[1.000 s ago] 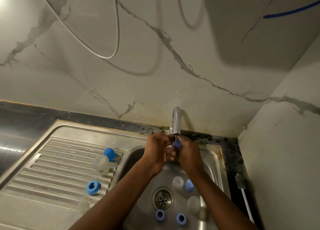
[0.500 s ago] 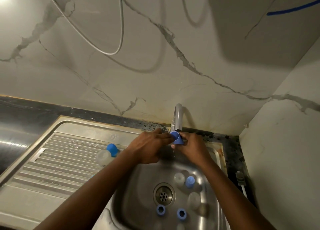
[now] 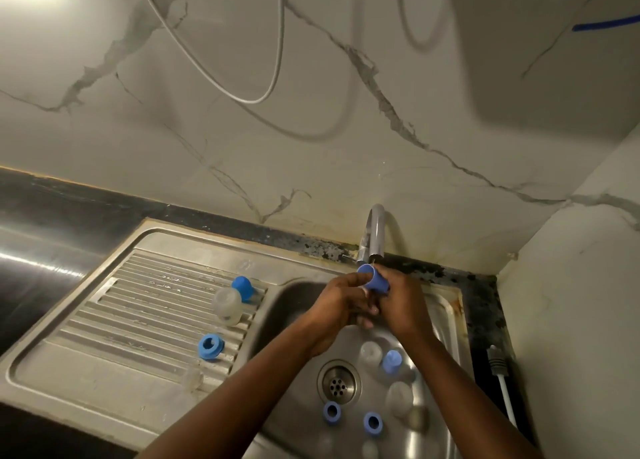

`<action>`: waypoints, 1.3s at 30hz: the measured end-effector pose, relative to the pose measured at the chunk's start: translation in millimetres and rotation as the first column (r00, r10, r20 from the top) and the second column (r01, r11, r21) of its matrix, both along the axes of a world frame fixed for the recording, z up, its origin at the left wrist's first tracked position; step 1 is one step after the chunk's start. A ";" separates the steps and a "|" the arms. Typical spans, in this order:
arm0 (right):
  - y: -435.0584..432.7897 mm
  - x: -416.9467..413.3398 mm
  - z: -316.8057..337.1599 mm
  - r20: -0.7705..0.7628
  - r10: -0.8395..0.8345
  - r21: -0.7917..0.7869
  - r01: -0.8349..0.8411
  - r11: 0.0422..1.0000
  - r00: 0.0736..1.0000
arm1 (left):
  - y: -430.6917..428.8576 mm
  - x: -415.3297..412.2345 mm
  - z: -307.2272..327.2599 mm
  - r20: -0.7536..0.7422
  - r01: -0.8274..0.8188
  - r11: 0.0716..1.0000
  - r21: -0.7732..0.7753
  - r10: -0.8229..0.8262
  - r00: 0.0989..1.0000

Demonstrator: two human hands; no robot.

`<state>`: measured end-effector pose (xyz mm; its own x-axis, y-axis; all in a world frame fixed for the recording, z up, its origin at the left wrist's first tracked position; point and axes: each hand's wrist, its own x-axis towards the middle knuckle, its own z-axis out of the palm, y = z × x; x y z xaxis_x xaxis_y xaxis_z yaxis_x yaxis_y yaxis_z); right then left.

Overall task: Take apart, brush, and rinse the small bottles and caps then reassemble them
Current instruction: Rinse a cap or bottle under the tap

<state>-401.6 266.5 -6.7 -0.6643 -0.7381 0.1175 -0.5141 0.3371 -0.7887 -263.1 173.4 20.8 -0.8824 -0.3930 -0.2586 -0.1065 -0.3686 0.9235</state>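
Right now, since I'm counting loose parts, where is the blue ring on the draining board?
Head view: the blue ring lies on the ribbed draining board, left of the basin, nearer the camera than the clear bottle.

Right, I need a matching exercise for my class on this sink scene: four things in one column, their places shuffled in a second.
Things
1. held cap
2. lone blue ring
3. drain
4. white cable

Places
A. on the dark counter
B. in the basin floor
C. just below the tap
D. on the drainboard

Pairs: 1-C, 2-D, 3-B, 4-A.
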 end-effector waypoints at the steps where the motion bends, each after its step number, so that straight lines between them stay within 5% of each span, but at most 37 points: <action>1: 1.0 1.7 -1.8 -0.026 0.001 0.003 -0.001 1.000 1.000 | 1.0 1.6 1.2 -0.015 -0.034 0.998 0.055 0.035 0.999; 11: 2.8 25.6 -13.2 0.014 0.105 0.190 -0.106 0.976 0.994 | -23.8 34.5 -12.2 0.036 -0.263 0.963 -0.055 0.265 0.964; 19: -19.3 51.0 -1.6 -0.036 0.098 0.339 -0.080 0.937 0.995 | -49.8 72.4 -30.4 0.147 -0.155 0.831 -0.534 0.272 0.951; 29: -81.6 92.5 28.4 -0.123 0.158 0.219 -0.128 0.967 0.980 | -94.5 117.9 -26.3 0.083 -0.027 0.631 -0.775 0.143 0.986; 39: -163.9 159.8 51.1 -0.040 0.264 0.151 -0.255 0.955 0.964 | -162.2 178.5 -20.8 -0.153 -0.297 0.513 -0.805 0.304 0.940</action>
